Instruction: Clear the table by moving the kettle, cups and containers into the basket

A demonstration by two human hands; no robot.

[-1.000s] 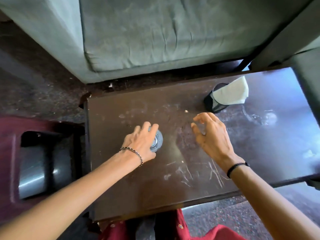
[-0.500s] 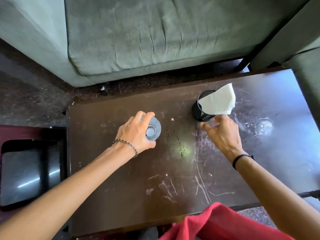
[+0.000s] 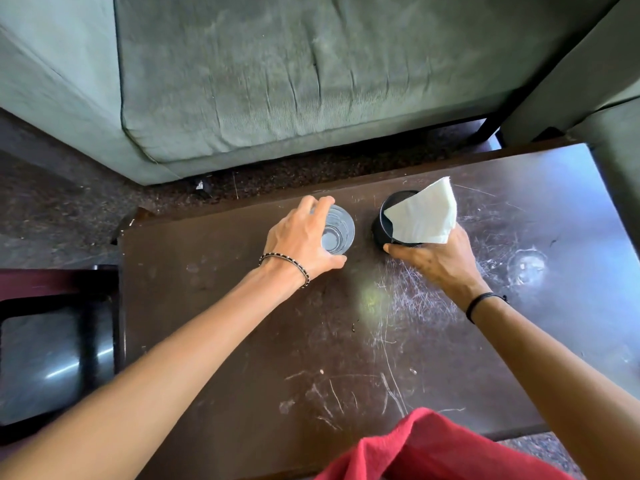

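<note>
Now left hand (image 3: 298, 241): is gripping clear glass (image 3: 338, 233)
Right hand (image 3: 437, 258): is clasping black mesh cup (image 3: 379, 231) holding napkin (image 3: 423, 216)
Beyond table (image 3: 242, 341): sofa (image 3: 277, 81) is standing close

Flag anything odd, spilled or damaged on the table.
No spill visible. The table is heavily scratched, with a ring-shaped mark right of the right hand. A white napkin juts askew from the black holder that hand grips. The glass in the left hand looks upright.

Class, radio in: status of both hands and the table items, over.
Left hand grips clear glass. Right hand grips black holder with napkin. Nothing lies between them.
</note>
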